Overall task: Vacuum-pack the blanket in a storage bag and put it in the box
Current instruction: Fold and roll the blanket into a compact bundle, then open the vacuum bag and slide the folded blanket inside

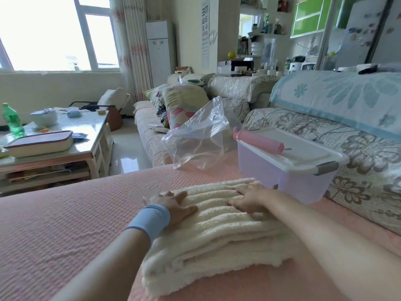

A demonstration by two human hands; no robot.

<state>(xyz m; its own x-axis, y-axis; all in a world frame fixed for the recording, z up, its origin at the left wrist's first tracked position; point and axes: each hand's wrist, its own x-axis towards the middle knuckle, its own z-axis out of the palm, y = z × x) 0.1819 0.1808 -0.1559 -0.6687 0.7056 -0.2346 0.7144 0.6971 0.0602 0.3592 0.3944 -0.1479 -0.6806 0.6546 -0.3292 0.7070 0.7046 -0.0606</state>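
Hands, left hand and right hand, are pressing spread-flat on the folded fleece blanket, seemingly compacting it for the storage bag at twelve o'clock.

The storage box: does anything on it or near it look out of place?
Its lid is still shut with the pink pump lying across it. The storage bag sits crumpled and empty beyond the box.

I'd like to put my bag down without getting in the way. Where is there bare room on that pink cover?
The widest bare stretch of the pink cover lies left of the folded blanket. A narrower strip runs between the blanket and the plastic bag. To the right it is crowded: the lidded box sits close beside the blanket.
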